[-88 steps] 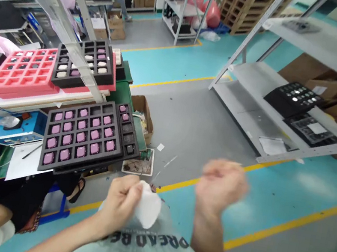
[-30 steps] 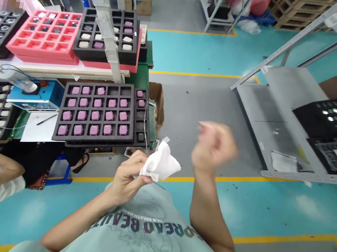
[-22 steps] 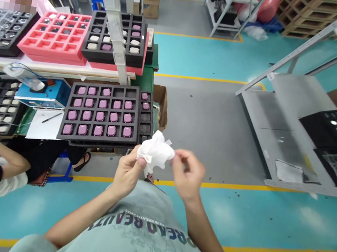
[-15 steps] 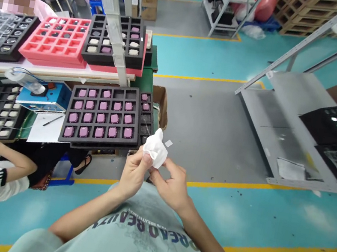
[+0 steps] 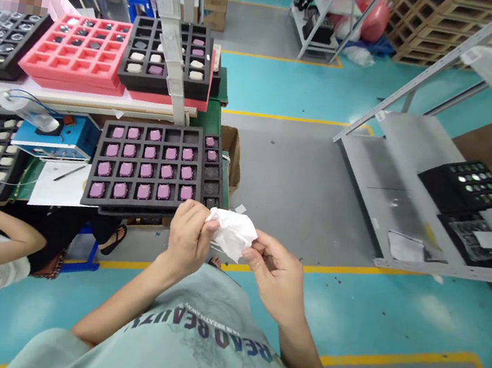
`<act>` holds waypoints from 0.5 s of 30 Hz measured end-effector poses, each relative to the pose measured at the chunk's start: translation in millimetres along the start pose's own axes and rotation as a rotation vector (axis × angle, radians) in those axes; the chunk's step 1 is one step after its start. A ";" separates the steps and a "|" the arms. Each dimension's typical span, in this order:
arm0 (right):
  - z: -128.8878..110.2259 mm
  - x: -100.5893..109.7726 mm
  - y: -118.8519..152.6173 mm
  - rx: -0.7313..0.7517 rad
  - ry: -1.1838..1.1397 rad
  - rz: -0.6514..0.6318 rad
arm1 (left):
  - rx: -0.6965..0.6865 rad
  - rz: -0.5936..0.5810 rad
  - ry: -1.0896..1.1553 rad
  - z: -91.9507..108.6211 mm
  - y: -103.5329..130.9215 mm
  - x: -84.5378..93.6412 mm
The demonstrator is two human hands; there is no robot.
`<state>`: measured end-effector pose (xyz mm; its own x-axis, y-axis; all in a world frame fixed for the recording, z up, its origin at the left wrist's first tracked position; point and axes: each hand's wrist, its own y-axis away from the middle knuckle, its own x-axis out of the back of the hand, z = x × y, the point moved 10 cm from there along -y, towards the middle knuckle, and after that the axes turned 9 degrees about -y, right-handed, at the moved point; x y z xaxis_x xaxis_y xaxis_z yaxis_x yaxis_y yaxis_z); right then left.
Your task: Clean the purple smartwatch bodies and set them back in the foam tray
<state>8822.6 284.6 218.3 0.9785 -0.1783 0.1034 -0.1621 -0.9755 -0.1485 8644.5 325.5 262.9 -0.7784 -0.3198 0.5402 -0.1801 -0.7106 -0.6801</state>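
A white cloth (image 5: 233, 232) is stretched between my two hands, in front of my shirt. My left hand (image 5: 189, 234) grips its left end with the fingers curled round it. At the right end, my right hand (image 5: 278, 269) pinches the cloth between thumb and fingers. Whether anything is wrapped inside the cloth cannot be seen. Just beyond my left hand lies a black tray (image 5: 159, 159) with purple square pieces in its compartments, and a narrower part of a tray (image 5: 212, 172) shows beside it.
A blue box device (image 5: 61, 135) stands left of the tray. Red foam trays (image 5: 78, 53) and a black tray (image 5: 134, 78) rest on the raised shelf. A metal rack (image 5: 370, 180) is at the right. A person's arm (image 5: 13, 232) is at the left.
My hands have moved apart, the right one rightward, and the bunched cloth is now spread between them. The view has shifted slightly.
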 end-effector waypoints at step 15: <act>-67.4 -10.3 3.2 0.501 0.398 0.127 | -0.159 -0.083 0.047 22.6 -4.8 7.0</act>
<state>8803.4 274.7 283.0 0.8181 -0.4160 0.3970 -0.0999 -0.7828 -0.6142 8653.5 312.5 281.1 -0.7834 -0.2322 0.5765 -0.3349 -0.6237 -0.7063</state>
